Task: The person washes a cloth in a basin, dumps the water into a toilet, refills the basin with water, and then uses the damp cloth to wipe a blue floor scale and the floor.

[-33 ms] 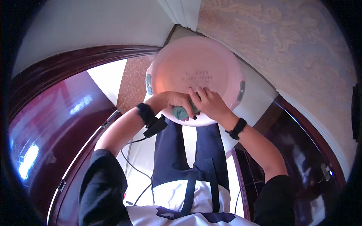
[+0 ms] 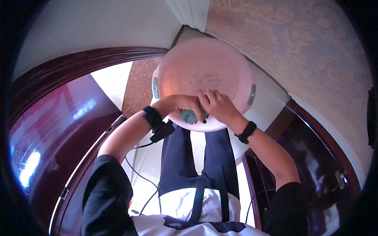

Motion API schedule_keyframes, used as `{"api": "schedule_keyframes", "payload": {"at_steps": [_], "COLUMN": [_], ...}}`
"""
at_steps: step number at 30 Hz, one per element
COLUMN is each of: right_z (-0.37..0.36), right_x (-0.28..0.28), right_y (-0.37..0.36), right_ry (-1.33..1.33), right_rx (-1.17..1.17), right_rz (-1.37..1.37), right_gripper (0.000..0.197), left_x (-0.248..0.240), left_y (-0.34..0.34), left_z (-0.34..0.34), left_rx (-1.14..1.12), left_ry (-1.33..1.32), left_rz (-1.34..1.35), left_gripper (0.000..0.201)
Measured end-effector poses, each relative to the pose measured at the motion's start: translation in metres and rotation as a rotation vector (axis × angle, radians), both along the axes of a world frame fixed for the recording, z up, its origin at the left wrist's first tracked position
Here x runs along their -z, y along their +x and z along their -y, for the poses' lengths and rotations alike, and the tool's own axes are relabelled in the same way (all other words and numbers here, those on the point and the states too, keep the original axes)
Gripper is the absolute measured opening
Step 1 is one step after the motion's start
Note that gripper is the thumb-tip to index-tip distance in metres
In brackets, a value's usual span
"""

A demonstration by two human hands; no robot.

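Dark wood door frame [image 2: 71, 63] w/ pale floor [image 2: 112, 80] beyond. Pink basin [image 2: 204, 74] held above the legs; both hands at its near rim, left hand [image 2: 183, 104] & right hand [image 2: 218, 106] pressed together, fingers curled, pinching a green-grey cloth [image 2: 189, 115].

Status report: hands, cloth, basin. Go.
Left hand and right hand both closed on the teal cloth. Cloth at near rim of pink basin. Nothing in the way.

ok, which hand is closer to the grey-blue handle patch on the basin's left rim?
Left. The left hand grips the green cloth at the pink basin's near edge, just right of the handle patch. The right hand sits farther right, toward the opposite patch.
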State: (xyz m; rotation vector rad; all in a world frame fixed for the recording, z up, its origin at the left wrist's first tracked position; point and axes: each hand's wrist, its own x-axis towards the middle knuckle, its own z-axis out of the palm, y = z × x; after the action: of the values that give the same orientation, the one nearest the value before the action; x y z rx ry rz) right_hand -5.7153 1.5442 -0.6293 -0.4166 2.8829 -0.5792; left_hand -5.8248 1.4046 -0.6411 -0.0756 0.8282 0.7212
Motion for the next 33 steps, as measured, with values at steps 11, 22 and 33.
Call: {"api": "schedule_keyframes", "payload": {"at_steps": [11,22,33], "right_z": [0.020,-0.006,-0.027], "right_x": [0.056,0.034,0.000], "right_y": [-0.024,-0.023,-0.005], "right_ry": [-0.100,-0.430,-0.155], "right_rx": [0.471,0.571,0.079], "right_rz": [0.415,0.506,-0.270], "right_gripper": [0.021,0.024,0.027], "left_x": [0.066,0.020,0.012], "left_y": [0.013,0.022,-0.008], "left_z": [-0.010,-0.015,0.006], "left_rx": [0.412,0.322,-0.243], "left_ry": [0.313,0.295,0.007], "left_rz": [-1.504,-1.656,0.191], "left_gripper": [0.027,0.024,0.067]}}
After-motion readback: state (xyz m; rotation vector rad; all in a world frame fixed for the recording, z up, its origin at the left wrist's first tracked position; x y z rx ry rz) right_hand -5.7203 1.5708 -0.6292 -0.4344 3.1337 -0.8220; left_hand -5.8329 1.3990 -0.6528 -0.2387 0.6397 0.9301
